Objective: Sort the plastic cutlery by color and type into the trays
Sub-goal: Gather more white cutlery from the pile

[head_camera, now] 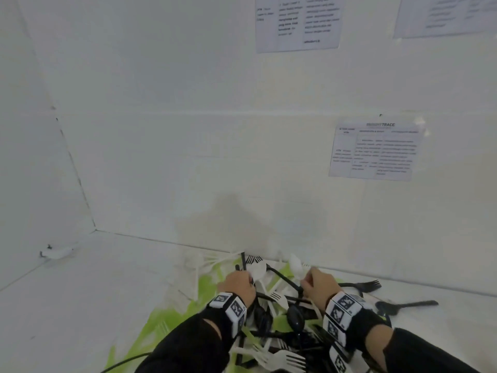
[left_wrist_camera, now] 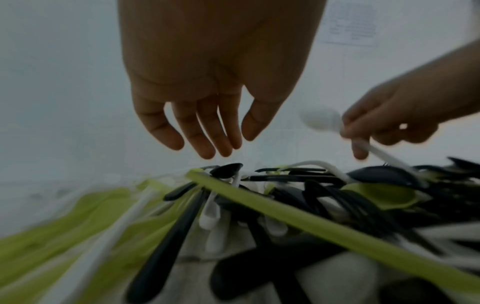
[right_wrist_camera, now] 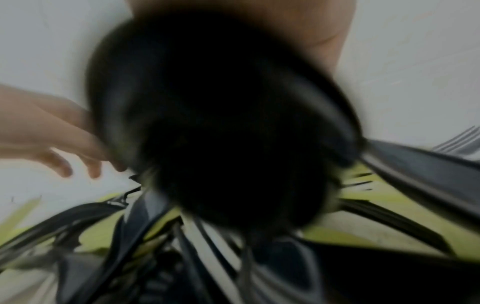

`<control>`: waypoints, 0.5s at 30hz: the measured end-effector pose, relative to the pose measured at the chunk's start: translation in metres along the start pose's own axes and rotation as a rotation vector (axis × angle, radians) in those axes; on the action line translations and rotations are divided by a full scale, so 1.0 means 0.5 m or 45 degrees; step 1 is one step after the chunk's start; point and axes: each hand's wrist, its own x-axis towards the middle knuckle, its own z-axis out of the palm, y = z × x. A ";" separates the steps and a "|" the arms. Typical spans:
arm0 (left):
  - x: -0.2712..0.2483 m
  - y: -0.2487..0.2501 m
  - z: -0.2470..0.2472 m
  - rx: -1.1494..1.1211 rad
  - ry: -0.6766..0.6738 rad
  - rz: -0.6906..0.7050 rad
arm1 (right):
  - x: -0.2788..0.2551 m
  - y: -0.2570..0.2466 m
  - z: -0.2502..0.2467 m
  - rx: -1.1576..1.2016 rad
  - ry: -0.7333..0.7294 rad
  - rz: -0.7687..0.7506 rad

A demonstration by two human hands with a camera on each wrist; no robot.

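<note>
Nearest you, a white fork (head_camera: 285, 359) lies at the near edge of the cutlery pile (head_camera: 277, 319), a tangle of black, white and lime-green plastic pieces heaped on the white desk (head_camera: 80, 292) against its far edge. No trays show in any view.

Your left hand (left_wrist_camera: 207, 98) hovers palm down above the pile, fingers (left_wrist_camera: 202, 142) straight and loosely spread, holding nothing; tips just above a black spoon (left_wrist_camera: 226, 170) and a long green handle (left_wrist_camera: 311, 224).

Your right hand (left_wrist_camera: 394, 119) is to its right, fingers curled and pinching a white spoon (left_wrist_camera: 320, 120) by the neck, bowl raised toward the wall, handle slanting down into the pile. The right wrist view is mostly blocked by a dark blurred object (right_wrist_camera: 221, 127) close to the lens; I cannot tell what it is.

Right of the pile, a black fork (head_camera: 365, 286) and a second black utensil (head_camera: 403, 305) lie apart on the desk.

Beyond, the white wall (head_camera: 188, 130) carries printed sheets (head_camera: 375, 150), text unreadable.
</note>
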 end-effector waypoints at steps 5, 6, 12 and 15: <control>0.048 0.038 0.030 0.272 -0.084 -0.022 | 0.033 -0.022 -0.015 0.265 0.168 -0.104; 0.053 0.044 0.035 0.309 -0.089 -0.045 | 0.041 -0.028 -0.016 0.293 0.163 -0.099; 0.070 0.073 0.051 0.504 -0.116 -0.125 | 0.076 -0.037 0.004 0.401 0.126 0.052; 0.065 0.076 0.050 0.465 -0.125 -0.110 | 0.080 -0.038 0.010 0.400 0.102 0.083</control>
